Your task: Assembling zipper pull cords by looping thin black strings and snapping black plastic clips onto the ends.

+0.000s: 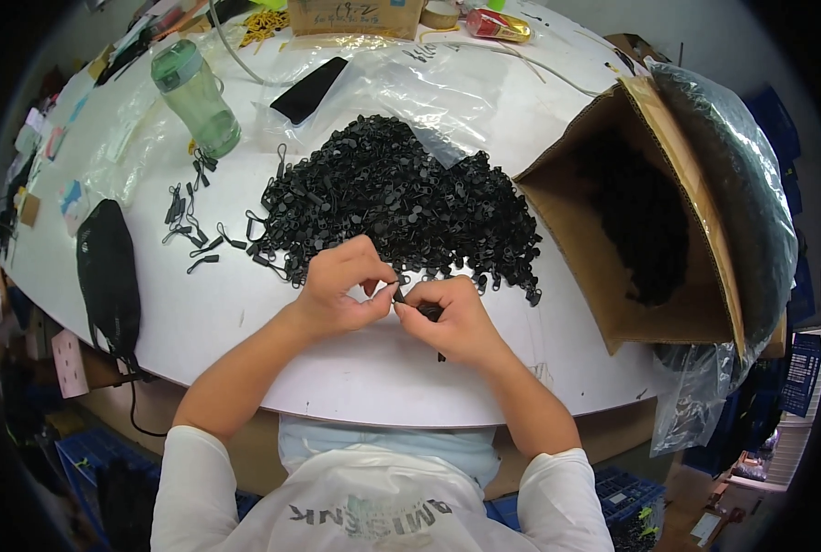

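Two bare hands, fingertips meeting in front of the torso. Left hand (338, 287): thumb and forefinger pinched nearly closed at the tips, a gap behind them. Right hand (461, 320): thumb and forefinger also closed, other fingers curled. Small black piece (399, 294) sits right at the meeting point, apparently touched by both; neither hand is clearly nearer. Long axis looks tilted, far-left end toward the left grip, near-right end toward the right grip; too small to be sure. More black bits (431, 311) tucked under the right fingers, count unclear; a dark end pokes out below that hand.

Heap of black parts (373, 189) lies just beyond the grip, its near edge close to the left knuckles. Loose black looped pieces (206, 245) are left of the grip, on the left hand's side, lying at mixed angles on the worktop (245, 345). Open cardboard box (571, 212) stands right of the grip, nearer the right hand, mouth facing it, dark contents inside.
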